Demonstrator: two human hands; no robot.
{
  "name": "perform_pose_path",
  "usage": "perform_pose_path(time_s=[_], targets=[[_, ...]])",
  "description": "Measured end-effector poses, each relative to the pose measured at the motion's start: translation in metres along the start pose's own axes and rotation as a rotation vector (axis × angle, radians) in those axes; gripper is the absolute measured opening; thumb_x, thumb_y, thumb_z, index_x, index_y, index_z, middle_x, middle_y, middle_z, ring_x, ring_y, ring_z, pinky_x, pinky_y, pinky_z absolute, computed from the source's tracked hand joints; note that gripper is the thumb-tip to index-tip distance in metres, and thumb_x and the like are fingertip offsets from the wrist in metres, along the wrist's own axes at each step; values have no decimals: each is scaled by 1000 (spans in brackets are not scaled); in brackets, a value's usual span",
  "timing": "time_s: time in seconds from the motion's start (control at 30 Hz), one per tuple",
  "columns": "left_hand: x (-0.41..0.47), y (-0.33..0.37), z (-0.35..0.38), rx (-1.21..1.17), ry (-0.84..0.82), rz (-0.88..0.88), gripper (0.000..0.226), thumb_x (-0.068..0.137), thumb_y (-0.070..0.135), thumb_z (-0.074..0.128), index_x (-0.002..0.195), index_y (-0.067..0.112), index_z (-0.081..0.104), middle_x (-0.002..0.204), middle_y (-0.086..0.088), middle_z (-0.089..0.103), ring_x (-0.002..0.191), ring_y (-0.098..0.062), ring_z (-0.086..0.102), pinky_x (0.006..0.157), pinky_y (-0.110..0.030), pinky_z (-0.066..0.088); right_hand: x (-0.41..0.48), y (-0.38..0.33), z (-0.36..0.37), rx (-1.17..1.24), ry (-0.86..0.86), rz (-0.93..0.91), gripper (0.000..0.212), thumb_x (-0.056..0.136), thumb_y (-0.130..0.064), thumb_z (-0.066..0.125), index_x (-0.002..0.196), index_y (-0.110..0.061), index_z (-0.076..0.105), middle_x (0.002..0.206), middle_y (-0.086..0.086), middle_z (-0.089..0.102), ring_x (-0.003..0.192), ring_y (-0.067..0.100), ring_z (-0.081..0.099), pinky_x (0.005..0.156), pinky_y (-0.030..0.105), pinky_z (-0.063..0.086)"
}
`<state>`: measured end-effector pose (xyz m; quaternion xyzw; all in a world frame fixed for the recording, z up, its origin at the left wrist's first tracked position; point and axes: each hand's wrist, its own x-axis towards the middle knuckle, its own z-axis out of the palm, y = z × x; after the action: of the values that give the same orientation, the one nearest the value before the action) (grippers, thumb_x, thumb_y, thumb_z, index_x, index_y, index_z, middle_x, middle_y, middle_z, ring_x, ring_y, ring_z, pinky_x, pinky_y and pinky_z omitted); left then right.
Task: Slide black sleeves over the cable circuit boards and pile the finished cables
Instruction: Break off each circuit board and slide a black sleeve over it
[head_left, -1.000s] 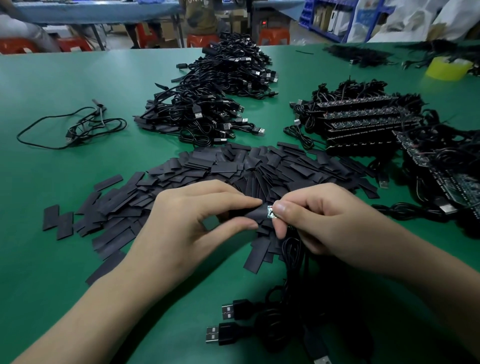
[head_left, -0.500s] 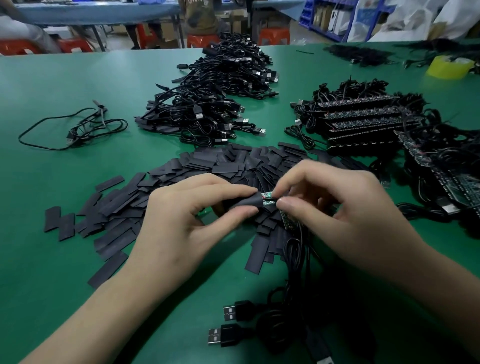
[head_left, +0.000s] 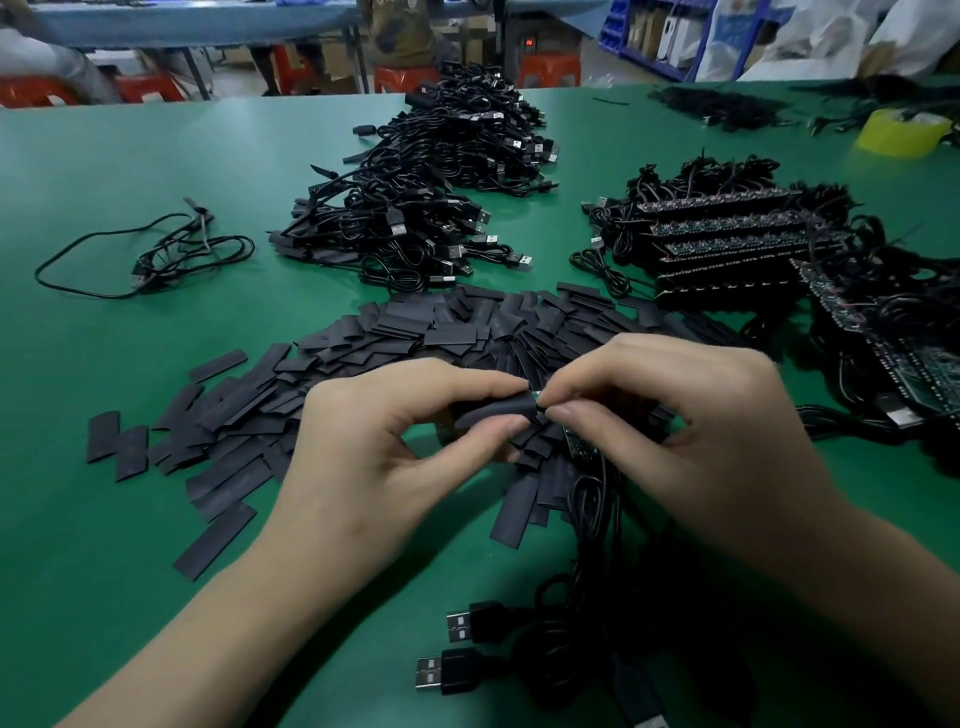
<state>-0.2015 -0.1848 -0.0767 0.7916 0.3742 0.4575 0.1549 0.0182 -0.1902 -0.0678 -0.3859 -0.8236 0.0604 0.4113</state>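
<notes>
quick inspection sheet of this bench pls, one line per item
surface: green table, much of it covered.
job's things: sleeve nearly over a board, only the tip showing; loose sleeves spread behind.
clutter: yellow tape roll far right.
hands: left hand pinches the sleeve; right hand pinches the board tip; both in a fingertip grip.
cables: big pile centre back; stray cable left; board stacks right; USB plugs near.
surroundings: red stools, blue table beyond.

A rounded black sleeve (head_left: 493, 413), lying level, covers nearly all of a green circuit board (head_left: 535, 398).
</notes>
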Motion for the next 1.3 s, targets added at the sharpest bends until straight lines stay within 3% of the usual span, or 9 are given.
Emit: perform_pose_path(time_s=[0.13,0.3,0.57,0.8,0.93,1.07,1.13,1.2,1.3], targets=[[0,-1,0,-52,12,-22,22,86,21,77,107,18,77,87,15,76,80,0,73,79,-15,53,-1,-3,1,59,6,57,4,92,-19,74,95,-17,75,81,-9,70,75,9,65,66,21,49],[-1,0,-1,-85,45,-44,21,86,22,76,107,18,77,86,13,77,80,-3,74,79,-20,55,-2,-4,2,130,29,149,18,85,-27,76,101,-19,75,76,-10,67,68,17,62,62,31,51],[-2,2,0,-42,29,5,23,87,22,76,109,19,76,91,14,76,86,-7,73,77,-31,58,-3,-8,4,62,106,129,12,85,-22,79,95,-15,79,83,-10,74,71,6,67,63,22,51],[-2,3,0,-1,21,36,24,86,23,76,110,19,76,95,13,76,86,-9,73,77,-30,57,-5,-9,7,60,112,116,11,84,-20,81,95,-16,79,86,-11,75,76,-3,66,67,12,49],[-1,3,-1,57,35,58,23,86,22,77,108,16,77,97,11,75,88,-6,72,80,-27,56,-6,-8,8,142,81,157,13,85,-22,80,98,-19,79,84,-16,74,74,-2,67,67,13,50],[-2,2,-2,70,77,71,23,85,21,80,108,16,77,100,12,76,93,-3,71,84,-19,54,-3,-7,5,390,17,339,17,87,-16,79,97,-29,79,80,-6,75,66,14,68,64,36,56],[-4,1,-1,16,59,46,21,89,21,79,110,20,76,104,14,76,97,-1,70,86,-13,52,-2,-6,4,459,-4,382,14,87,-15,78,93,-27,78,77,-3,75,61,16,68,63,40,57],[-6,-1,-1,-1,45,27,20,92,22,77,111,23,75,115,15,70,101,3,68,86,-9,50,-3,-7,5,460,-8,371,13,88,-11,77,91,-24,77,75,-5,75,58,14,67,60,37,57],[-6,-4,-1,-13,29,8,19,93,24,76,112,26,75,115,17,71,101,3,69,86,-10,51,-4,-9,8,433,-6,349,15,88,-10,77,90,-24,77,73,-6,74,56,12,66,56,26,55]])
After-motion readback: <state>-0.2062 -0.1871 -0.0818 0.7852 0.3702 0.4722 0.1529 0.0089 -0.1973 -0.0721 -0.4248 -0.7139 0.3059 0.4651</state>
